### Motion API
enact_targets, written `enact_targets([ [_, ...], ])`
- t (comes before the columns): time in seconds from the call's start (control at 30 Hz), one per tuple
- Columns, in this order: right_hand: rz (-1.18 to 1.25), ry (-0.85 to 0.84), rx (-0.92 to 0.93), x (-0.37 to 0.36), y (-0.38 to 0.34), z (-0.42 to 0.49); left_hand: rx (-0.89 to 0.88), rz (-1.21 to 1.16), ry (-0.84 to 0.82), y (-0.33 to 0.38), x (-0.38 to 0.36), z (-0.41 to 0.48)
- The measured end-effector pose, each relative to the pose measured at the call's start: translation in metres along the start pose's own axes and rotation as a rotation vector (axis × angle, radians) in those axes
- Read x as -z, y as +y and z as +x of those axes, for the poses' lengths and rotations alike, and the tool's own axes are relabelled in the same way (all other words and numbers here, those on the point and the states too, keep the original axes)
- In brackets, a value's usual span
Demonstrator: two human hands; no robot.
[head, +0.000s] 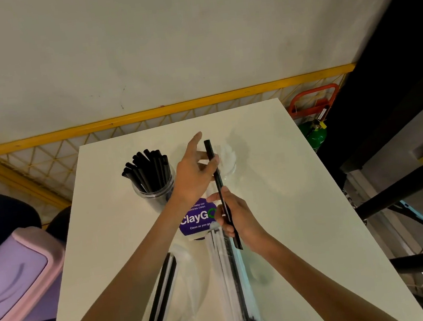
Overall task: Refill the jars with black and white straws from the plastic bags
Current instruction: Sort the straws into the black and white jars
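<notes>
A clear jar (155, 191) packed with black straws stands at the far left of the white table (290, 204). A second clear jar (227, 158) holding white straws stands to its right, partly behind my left hand (193, 173). My right hand (234, 217) grips a single black straw (218, 183) that points up and away. My left hand pinches that same straw higher up between thumb and fingers. Near the front lie two clear plastic bags: one (233, 285) with white and black straws, another (163, 299) with a few black straws.
A purple ClayGo sign (195, 221) stands in the table's middle, between the jars and bags. A pink-lidded bin (14, 275) sits left of the table. A yellow railing (146, 115) runs behind it. A green gas tank (315, 135) stands at the far right.
</notes>
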State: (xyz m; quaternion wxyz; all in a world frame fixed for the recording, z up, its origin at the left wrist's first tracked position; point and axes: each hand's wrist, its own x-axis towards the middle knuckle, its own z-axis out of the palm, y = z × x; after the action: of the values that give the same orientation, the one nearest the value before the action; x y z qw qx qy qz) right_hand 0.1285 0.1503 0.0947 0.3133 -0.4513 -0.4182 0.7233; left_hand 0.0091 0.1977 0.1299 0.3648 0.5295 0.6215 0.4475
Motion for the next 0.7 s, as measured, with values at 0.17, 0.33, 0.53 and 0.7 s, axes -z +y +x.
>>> enact_targets([
  [0.17, -0.073, -0.058, -0.011, -0.025, 0.000, 0.002, -0.021, -0.010, 0.171, 0.005, 0.048, -0.005],
  [0.33, -0.073, -0.105, -0.071, -0.047, 0.004, 0.005, -0.162, 0.018, 0.427, 0.021, 0.113, 0.002],
  [0.53, -0.044, -0.095, -0.169, -0.062, 0.013, 0.015, -0.403, 0.251, 0.635, 0.025, 0.141, -0.001],
  [0.7, -0.067, -0.090, -0.205, -0.065, 0.018, 0.022, -0.381, 0.374, 0.549, -0.006, 0.122, -0.007],
])
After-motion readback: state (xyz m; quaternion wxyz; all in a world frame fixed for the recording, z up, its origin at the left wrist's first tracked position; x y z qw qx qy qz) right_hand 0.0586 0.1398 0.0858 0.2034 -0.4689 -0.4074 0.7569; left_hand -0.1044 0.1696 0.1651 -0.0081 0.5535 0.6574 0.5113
